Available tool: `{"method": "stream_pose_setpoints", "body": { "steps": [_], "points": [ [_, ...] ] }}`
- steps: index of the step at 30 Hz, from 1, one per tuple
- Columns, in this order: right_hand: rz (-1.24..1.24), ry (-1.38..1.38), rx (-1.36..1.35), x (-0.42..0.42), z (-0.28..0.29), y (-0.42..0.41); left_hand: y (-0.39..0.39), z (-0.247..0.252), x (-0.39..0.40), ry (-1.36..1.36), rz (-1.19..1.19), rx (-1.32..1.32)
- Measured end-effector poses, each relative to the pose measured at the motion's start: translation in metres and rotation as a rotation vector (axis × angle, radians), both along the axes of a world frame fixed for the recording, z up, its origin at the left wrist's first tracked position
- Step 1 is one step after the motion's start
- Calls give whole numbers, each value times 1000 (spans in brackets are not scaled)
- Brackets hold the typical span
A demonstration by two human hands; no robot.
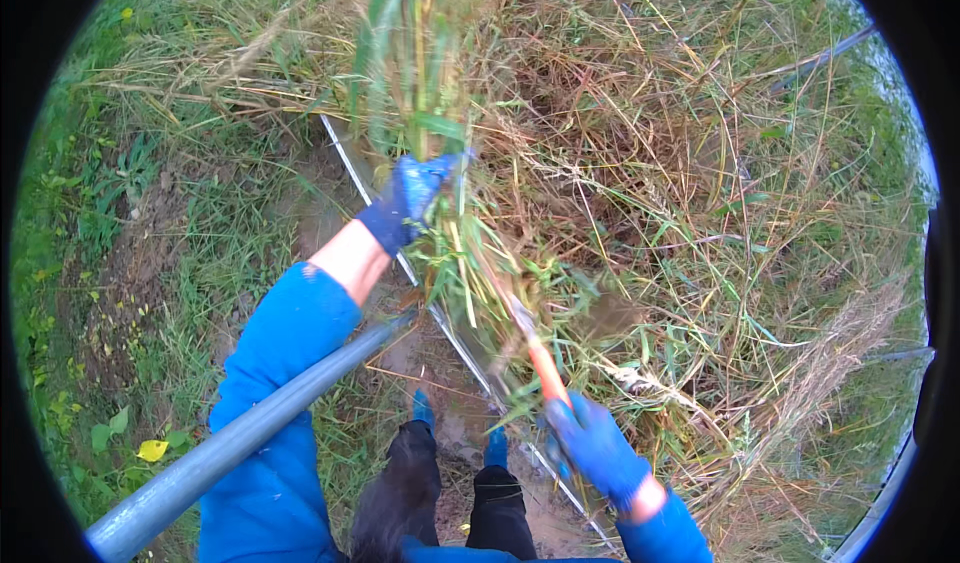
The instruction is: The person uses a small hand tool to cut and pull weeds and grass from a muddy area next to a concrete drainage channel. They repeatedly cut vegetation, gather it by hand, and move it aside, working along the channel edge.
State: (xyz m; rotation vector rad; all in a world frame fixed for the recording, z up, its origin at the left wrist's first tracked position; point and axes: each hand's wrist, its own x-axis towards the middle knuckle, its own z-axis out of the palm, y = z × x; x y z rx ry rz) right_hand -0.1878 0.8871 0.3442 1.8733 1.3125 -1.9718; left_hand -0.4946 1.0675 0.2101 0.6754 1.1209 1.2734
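In a blue glove, my left hand (421, 192) is closed around a bundle of tall green and yellow grass stalks (424, 60), blurred by motion. The cut-looking lower ends of the stalks hang below the fist. My right hand (596, 435), also gloved in blue, grips the orange handle (549, 372) of a hand tool. A metal neck (520, 314) runs up from that handle into the grass, and the tool's far end is hidden or blurred there. Dry and green grass (637, 165) lies in a tangled mass beyond and to the right of both hands.
A thin metal rail (457, 338) runs diagonally low across the ground between my hands. A thick grey metal pipe (247, 432) slants past my left arm. My feet in blue footwear (496, 447) stand on bare soil (457, 413). More pipes (825, 57) cross at the right.
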Motion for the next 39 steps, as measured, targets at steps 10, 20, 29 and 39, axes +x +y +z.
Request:
{"method": "stream_pose_setpoints", "body": {
  "steps": [10,20,29,39],
  "points": [
    [-582,-236,300,83,77,-56,19,70,-156,317,293,-24],
    [127,-338,1244,39,37,26,34,66,-11,1265,-717,103],
    [1111,-392,1493,-97,4,218,-111,-21,-98,737,39,194],
    [535,-1013,602,134,-159,276,-508,-141,-124,644,415,-566]
  ]
}}
